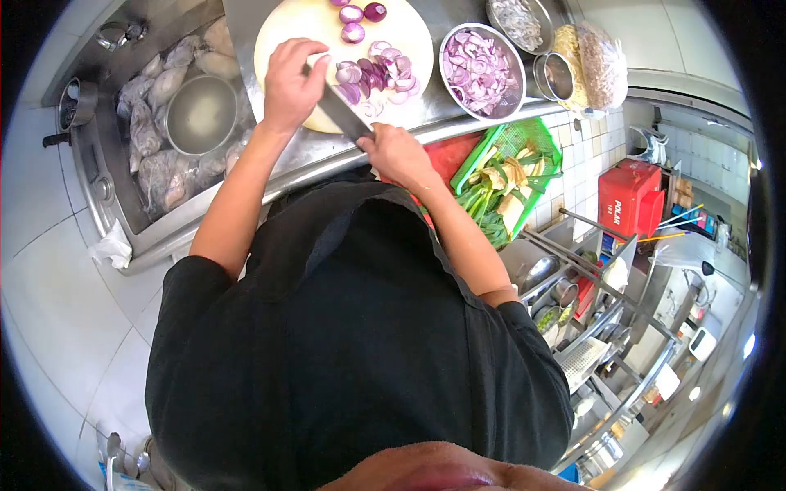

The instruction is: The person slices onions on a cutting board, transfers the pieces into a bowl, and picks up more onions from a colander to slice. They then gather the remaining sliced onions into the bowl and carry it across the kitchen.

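My right hand (399, 154) is wrapped around the handle of a kitchen knife (344, 113), whose broad blade slants up to the left over the cutting board's edge. At the far end of the blade, my left hand (293, 86) has its fingers curled, with thumb and fingers about the tip. Beneath lies a round, pale cutting board (282, 33). Sliced red onion (381, 72) is heaped on it beside the knife. Several peeled red onion pieces (352, 33) sit farther back. To the right stands a metal bowl (447, 84) full of sliced onion (481, 72).
At left, a steel sink (135, 237) holds bagged, pale items (151, 106) and a round metal bowl (201, 114). More bowls (554, 76) and filled plastic bags (602, 65) stand at right. Below the counter's edge is a green crate (550, 143) of vegetable trimmings, near a metal rack (622, 299).
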### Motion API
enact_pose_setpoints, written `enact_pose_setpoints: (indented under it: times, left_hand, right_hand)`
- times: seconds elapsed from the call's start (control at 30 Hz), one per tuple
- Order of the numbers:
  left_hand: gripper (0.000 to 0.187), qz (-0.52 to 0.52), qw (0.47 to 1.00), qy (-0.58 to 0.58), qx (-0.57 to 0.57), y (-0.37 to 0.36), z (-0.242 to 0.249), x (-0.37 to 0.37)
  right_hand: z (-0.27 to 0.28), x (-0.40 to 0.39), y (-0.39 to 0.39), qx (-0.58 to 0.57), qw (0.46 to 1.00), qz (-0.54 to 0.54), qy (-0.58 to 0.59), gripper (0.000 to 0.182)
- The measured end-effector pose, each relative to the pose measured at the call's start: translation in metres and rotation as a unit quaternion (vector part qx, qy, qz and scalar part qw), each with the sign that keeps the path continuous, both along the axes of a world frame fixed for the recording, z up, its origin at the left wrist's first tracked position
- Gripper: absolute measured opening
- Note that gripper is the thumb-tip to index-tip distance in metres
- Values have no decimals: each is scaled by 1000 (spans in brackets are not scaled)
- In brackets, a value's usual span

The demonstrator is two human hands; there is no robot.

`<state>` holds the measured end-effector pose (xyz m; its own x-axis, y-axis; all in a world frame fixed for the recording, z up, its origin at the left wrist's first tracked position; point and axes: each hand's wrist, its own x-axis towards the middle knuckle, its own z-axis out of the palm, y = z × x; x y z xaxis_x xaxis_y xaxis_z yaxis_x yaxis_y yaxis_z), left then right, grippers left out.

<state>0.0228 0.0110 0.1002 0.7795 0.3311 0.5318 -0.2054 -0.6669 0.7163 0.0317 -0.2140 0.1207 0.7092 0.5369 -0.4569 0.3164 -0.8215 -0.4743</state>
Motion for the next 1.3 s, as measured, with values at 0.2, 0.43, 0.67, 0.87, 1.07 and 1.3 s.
enact_pose_setpoints:
  times: [0.2, 0.43, 0.67, 0.87, 1.07, 1.3]
  left_hand:
    - [36, -63, 898, 417, 126, -31, -21, 61]
    - [30, -62, 899, 431, -59, -23, -16, 72]
    - [32, -65, 924, 119, -359, -10, -18, 44]
    - [25, -170, 911, 274, -258, -12, -74, -15]
    - [18, -88, 991, 98, -7, -16, -83, -28]
    - [11, -107, 989, 104, -13, -29, -73, -45]
  right_hand:
    - [-23, -6, -10, 81, 994, 65, 34, 31]
    - [-24, 4, -29, 36, 999, 26, 14, 35]
    - [-18, 35, -46, 10, 999, 0, -38, 34]
    - [-23, 39, -51, 36, 998, 2, -50, 31]
    - [-16, 6, -43, 31, 998, 10, -58, 29]
    - [-14, -18, -43, 31, 995, -6, -93, 25]
